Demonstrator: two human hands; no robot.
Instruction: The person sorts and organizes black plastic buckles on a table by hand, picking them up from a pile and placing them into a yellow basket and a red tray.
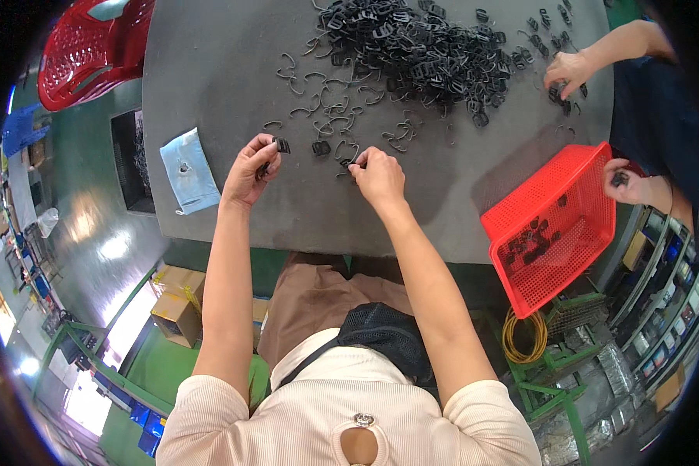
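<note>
Over the grey table (pixel 233 70), my left hand (pixel 245 175) pinches a small black plastic buckle (pixel 282 146) between thumb and fingertips. Another dark piece (pixel 263 168) shows in the curl of its lower fingers. My right hand (pixel 380 179) is closed, with thumb and fingers on a small black piece (pixel 347 164) at the tabletop; the fingers partly hide it. Between my hands a single black buckle (pixel 321 147) lies on the table. Beyond them are scattered thin curved dark strips (pixel 338 109), and behind these a large heap of black buckles (pixel 427 58).
At right, a red perforated basket (pixel 530 188) holds some black pieces, tilted against the table edge. A co-worker's hand (pixel 568 71) reaches to buckles; their other hand (pixel 633 189) is by the basket. A blue face mask (pixel 190 172) lies left; a red chair (pixel 93 54) stands beyond.
</note>
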